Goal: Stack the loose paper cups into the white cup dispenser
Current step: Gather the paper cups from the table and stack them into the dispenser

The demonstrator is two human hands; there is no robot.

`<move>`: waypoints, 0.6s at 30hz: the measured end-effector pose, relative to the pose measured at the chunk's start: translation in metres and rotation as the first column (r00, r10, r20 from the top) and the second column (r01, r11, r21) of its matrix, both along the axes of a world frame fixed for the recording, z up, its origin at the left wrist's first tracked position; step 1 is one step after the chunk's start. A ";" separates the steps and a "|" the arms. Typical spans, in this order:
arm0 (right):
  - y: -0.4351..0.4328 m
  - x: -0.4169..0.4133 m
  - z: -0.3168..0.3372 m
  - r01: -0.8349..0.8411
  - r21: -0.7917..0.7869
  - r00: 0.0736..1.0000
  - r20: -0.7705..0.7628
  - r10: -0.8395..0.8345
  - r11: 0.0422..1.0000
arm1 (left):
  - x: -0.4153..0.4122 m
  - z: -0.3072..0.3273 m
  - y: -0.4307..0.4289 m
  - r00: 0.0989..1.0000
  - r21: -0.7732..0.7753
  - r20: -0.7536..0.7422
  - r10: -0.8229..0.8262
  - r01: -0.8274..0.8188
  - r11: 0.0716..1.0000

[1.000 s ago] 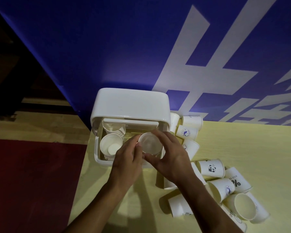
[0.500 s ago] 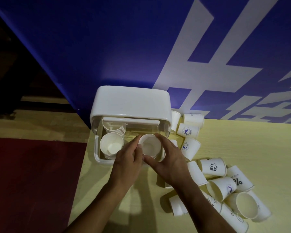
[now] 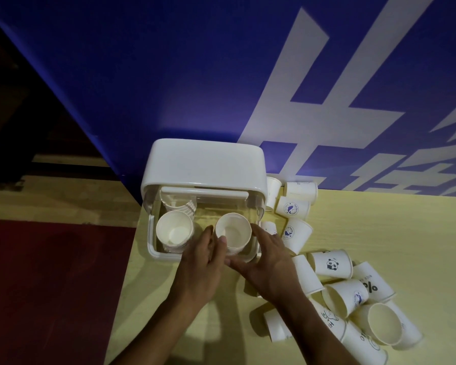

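- The cup dispenser (image 3: 203, 164) is a smooth white plastic box with rounded corners. It has a domed lid at the back and a clear front flap over an open tray.
- It stands at the left corner of a pale yellow, wood-grain table (image 3: 379, 227).
- A plain white paper cup (image 3: 233, 233) sits mouth up in the right half of the dispenser's tray. It is a tapered cylinder with a rolled rim and a matte inside.
- The left hand (image 3: 198, 267) reaches in from the near side of the dispenser. Its thumb tip presses the cup's left wall just below the rim, and its curled fingers lie close alongside, a narrow hold on that cup.
- The right hand (image 3: 271, 262) spans the same cup more widely. Its fingers run along the right wall and its thumb is stretched across the near side.
- In the left half of the tray stands a nested stack (image 3: 174, 230) of cups, mouth up. Ribbed rims of a second stack (image 3: 179, 206) show behind it through the clear flap.
- Right of the dispenser, loose cups (image 3: 292, 209) lie tumbled on their sides. Some carry round blue logos, one a panda (image 3: 332, 264) and one a percent sign.
- Behind the dispenser rises a blue banner (image 3: 169, 75) with broad white strokes.
- Left of the dispenser, beyond the table edge, the floor is dark red (image 3: 50, 285).
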State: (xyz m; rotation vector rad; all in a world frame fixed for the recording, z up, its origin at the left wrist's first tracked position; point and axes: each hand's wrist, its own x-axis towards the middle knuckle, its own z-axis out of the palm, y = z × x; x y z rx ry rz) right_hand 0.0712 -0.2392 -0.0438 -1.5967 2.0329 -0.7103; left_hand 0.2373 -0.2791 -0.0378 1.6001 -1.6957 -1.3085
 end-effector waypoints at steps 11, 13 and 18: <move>-0.030 0.011 -0.023 0.064 -0.071 0.995 -0.067 -0.069 0.995 | -0.021 0.001 -0.016 0.991 0.012 -0.029 0.131 -0.131 0.991; -0.037 0.012 -0.019 0.095 -0.070 0.995 -0.032 -0.098 0.993 | -0.028 0.000 -0.025 0.987 0.011 -0.020 0.163 -0.162 0.987; -0.057 0.016 -0.015 0.150 -0.022 0.987 -0.049 -0.151 0.988 | -0.040 -0.003 -0.044 0.974 -0.034 0.003 0.227 -0.227 0.973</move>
